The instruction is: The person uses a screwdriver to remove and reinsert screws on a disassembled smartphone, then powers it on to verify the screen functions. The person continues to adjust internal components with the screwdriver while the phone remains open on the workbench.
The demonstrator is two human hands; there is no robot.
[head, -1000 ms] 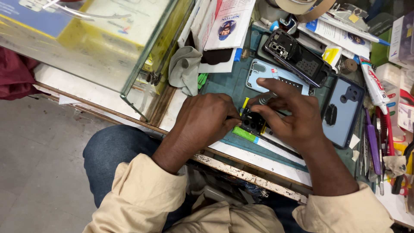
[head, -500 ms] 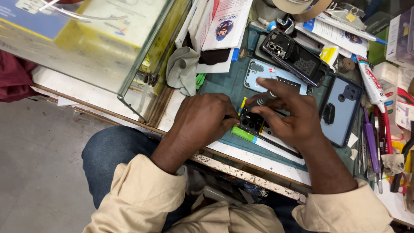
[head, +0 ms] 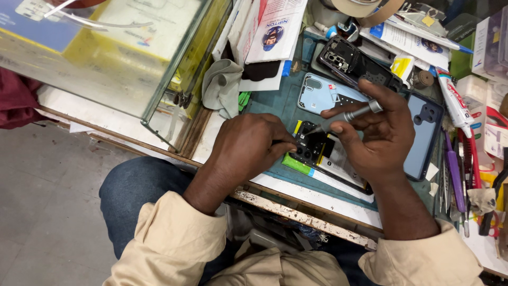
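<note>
Opened phone [head: 328, 156] under screwdriver [head: 346, 115]; right hand [head: 378, 135] grips it.

Beige long sleeves [head: 174, 238] and blue jeans [head: 137, 185], bare hands.

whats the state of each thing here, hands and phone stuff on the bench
opened phone: back off, insides showing, flat on the mat
screwdriver: tilted, tip down on the phone
right hand: grip shut on the screwdriver
left hand: pressing the phone's edge
light blue back cover: off, lying apart
dark blue case: empty
</note>
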